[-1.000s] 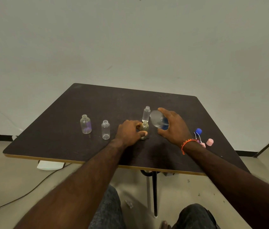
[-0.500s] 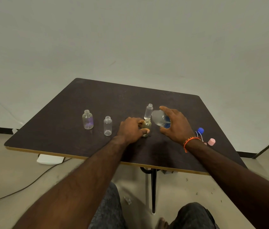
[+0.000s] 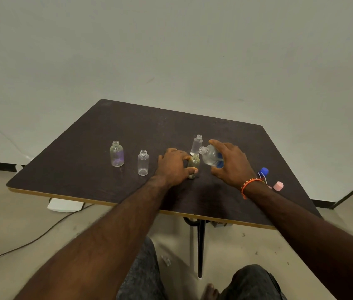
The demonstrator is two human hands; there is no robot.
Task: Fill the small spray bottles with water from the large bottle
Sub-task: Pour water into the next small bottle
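My right hand [image 3: 231, 164] grips the large clear bottle [image 3: 211, 156] with a blue label, tilted so its open neck points left, just above a small yellowish bottle [image 3: 193, 163]. My left hand [image 3: 174, 166] holds that small bottle upright on the dark table [image 3: 84, 161], thumb and fingers curled round it. A slim clear bottle [image 3: 196, 145] stands just behind. Two more uncapped small bottles stand to the left: a clear one [image 3: 143, 162] and a purplish one [image 3: 117, 154].
A blue cap [image 3: 263, 171] and a pink spray cap [image 3: 278, 186] lie on the table right of my right wrist. A white box [image 3: 65, 205] and a cable lie on the floor under the table's left side. My knees are below the near edge.
The large bottle has tilted further over, and its neck now shows just above the small yellowish bottle. My left hand keeps its hold on that bottle. The camera view has shifted slightly.
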